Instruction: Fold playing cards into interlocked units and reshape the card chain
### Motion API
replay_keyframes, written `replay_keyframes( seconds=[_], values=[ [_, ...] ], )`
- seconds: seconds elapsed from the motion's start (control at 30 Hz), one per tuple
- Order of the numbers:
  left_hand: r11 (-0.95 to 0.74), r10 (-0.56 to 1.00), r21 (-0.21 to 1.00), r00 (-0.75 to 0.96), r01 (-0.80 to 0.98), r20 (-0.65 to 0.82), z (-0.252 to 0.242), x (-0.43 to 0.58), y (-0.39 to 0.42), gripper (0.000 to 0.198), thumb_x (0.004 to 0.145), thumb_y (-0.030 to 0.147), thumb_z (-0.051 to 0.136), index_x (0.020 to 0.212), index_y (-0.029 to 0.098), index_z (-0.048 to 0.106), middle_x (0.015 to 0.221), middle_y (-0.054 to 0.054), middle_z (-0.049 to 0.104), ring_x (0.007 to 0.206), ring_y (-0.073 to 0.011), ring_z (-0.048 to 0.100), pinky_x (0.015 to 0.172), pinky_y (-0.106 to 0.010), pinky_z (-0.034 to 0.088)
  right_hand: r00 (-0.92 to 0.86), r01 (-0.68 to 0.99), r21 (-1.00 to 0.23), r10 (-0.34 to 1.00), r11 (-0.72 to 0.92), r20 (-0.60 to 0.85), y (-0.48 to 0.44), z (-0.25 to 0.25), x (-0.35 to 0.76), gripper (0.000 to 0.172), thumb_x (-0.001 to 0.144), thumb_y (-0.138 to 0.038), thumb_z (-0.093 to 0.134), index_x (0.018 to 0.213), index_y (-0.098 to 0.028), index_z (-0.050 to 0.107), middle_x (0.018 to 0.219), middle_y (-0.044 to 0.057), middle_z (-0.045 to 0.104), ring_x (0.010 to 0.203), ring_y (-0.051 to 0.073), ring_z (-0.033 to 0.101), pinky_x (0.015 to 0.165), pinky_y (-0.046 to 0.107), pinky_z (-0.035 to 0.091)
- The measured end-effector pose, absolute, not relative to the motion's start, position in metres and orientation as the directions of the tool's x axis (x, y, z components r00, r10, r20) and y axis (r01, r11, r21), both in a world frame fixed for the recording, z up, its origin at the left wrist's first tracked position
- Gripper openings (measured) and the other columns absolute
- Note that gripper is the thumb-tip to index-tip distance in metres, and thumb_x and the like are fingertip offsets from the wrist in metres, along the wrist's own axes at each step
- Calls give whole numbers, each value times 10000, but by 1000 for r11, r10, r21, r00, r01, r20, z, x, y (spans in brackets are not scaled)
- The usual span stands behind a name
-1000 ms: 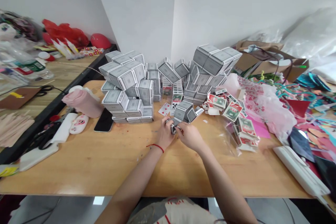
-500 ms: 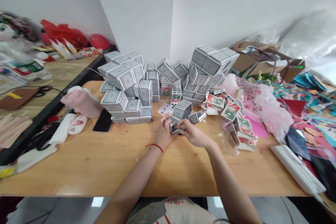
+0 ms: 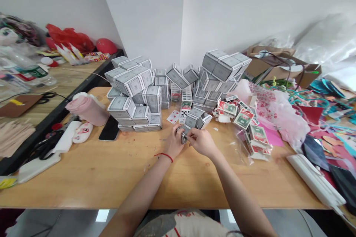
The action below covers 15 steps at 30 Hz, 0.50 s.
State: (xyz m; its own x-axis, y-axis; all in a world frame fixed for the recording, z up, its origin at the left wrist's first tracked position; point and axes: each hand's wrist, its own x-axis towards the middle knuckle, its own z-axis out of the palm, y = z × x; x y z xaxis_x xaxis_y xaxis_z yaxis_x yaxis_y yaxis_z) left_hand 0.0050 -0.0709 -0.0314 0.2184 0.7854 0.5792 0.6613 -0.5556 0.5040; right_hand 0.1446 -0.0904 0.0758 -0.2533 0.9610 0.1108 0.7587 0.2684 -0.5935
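Observation:
In the middle of the table my left hand (image 3: 175, 143) curls around a small grey-backed piece of folded playing cards (image 3: 183, 134). My right hand (image 3: 203, 142) pinches at the near edge of the same piece, its fingers bent; the exact spot is partly hidden. Just beyond my fingers sits a grey block of folded playing cards (image 3: 194, 116), with a white-edged flap (image 3: 207, 119) at its right side. Loose face-up playing cards, a red-suited one (image 3: 173, 117) and a black-suited one (image 3: 184, 113), lie behind and to the left.
Stacked grey card blocks rise at left (image 3: 122, 107) and right (image 3: 214, 70). Opened card boxes (image 3: 244, 118) lie right, near a pink-white plastic bag (image 3: 278, 113). A phone (image 3: 108, 129) and a rolled pink cloth-like thing (image 3: 88, 109) are left. A white power strip (image 3: 315, 179) sits right.
My right hand has shifted slightly and its fingers have drawn together at the folded piece. The flapped piece on the right now shows closer against the block. My left hand stays nearly in place.

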Motion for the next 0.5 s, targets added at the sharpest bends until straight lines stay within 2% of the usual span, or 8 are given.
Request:
replay_keyframes(
  seconds=[0.3,0.5],
  values=[
    [-534,813,502,250,680,526,-29,5,-72,425,691,152,568,1071,197,384,1154,-99,380,960,-200,507,684,-322,483,-233,872,-454,971,184,-54,-89,88,138,134,759,-222,486,692,-205,601,531,-3,625,585,127,595,552,179,351],
    [-521,824,487,264,701,502,-31,5,-72,404,687,148,558,1055,188,396,1158,-109,385,920,-197,526,648,-308,484,-178,920,-372,978,125,-111,-91,90,132,134,742,-214,490,679,-214,608,614,9,660,637,142,607,541,195,336]
  ],
)
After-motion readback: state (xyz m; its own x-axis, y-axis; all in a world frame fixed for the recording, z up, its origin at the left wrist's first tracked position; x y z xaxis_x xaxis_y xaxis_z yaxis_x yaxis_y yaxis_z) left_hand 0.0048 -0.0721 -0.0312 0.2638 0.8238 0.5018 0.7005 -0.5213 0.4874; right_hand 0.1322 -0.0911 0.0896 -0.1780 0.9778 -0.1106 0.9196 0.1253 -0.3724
